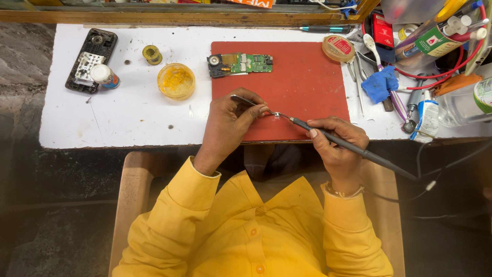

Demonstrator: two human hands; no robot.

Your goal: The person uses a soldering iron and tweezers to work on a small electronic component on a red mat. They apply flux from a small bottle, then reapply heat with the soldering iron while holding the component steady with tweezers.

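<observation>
**Soldering in hand at the near edge of the red mat**

The surface (128,118) was a white board, chipped and scuffed along its edges, set against a wooden rail at the far side, with dark rough ground showing to the left and below. The person sat close to it in a yellow buttoned shirt, on what looked like a pale plastic chair. A red mat (302,77) covered the middle of the board, and the work sat at its near edge.

As a judgement, the job stood partway: the green circuit board (240,64) lay bare and untouched at the far side of the mat, well apart from both hands, and a dark phone casing (91,59) lay opened at the far left with a small capped bottle (105,76) resting on it. Nothing appeared reassembled.

The right hand (335,146) was closed round the dark soldering iron (353,147), its tip near a tiny pale part (277,117) on the mat. The left hand (230,120) pinched metal tweezers (253,102), whose points met that same part. What the part was could not be told; it was too small.

An open yellow flux tub (176,80) stood just left of the mat, a small solder spool (152,54) beyond it. A round tin (338,48), a blue cloth (382,83), tubes, bottles and red cable crowded the right end.
</observation>
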